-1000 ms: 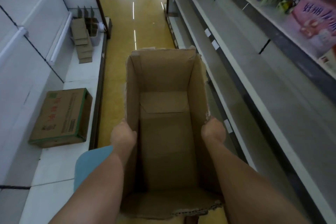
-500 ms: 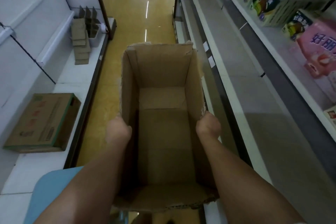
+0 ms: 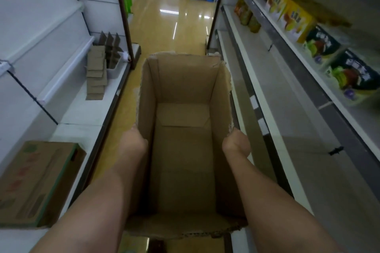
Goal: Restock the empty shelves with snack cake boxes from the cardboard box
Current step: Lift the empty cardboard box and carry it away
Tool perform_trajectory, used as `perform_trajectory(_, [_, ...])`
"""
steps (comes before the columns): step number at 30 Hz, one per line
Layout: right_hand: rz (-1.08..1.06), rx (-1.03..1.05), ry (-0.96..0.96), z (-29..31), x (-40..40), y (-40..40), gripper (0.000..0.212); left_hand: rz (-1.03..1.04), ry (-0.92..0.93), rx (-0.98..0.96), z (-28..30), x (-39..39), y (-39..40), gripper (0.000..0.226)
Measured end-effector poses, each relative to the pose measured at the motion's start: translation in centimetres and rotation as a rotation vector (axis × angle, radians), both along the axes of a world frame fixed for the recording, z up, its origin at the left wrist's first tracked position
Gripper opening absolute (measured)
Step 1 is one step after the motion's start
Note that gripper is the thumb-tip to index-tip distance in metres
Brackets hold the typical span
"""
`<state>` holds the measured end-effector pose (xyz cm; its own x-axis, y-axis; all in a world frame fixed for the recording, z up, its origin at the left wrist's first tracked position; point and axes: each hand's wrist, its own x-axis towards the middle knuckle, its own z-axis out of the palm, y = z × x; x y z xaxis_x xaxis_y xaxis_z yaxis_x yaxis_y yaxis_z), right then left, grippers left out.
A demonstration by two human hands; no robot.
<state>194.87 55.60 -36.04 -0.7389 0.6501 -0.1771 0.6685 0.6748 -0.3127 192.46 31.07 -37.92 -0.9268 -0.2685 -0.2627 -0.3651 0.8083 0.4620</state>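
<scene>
Since the earlier frame: view tilted up, far end of aisle now visible at top centre; closed carton at lower left shifted further down and left; snack cake boxes at upper right more fully in view. Grip on the box unchanged.

Cardboard box (image 3: 185, 133): centre of frame, open top toward camera, interior bare, no product visible inside. Torn rim edges at near and far ends.

Left hand (image 3: 133, 141): centre left, clamped against the outer left wall of the cardboard box, fingers wrapped over the rim. Right hand (image 3: 236, 144): centre right, clamped likewise on the right wall. Both forearms extended from the bottom corners of the frame.

Snack cake boxes (image 3: 296, 18): upper right, standing in a row on an upper shelf (image 3: 308, 68); yellow packs further away, dark packs nearer. Lower shelf tiers at right bare, with small price tags on the front edge.

Closed carton (image 3: 35, 185): lower left, lying on the white base shelf. Stack of flattened cardboard pieces (image 3: 96, 74): centre left, on the same base shelf, just beside a white bin holding upright cardboard dividers.

Glossy yellow floor (image 3: 176, 33): upper centre, running between the two shelf units.
</scene>
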Motion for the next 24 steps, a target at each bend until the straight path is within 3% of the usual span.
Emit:
perform_trajectory(12, [0.019,-0.101,0.017,-1.8,-21.5,-0.6,0.026,0.029,0.002,-0.025,-1.2,-21.6,-0.8,0.033])
perform_trajectory(24, [0.046,-0.115,-0.009,-2.1,-50.2,7.0,0.026,0.065,-0.035,0.000,-1.2,-47.1,6.2,0.041])
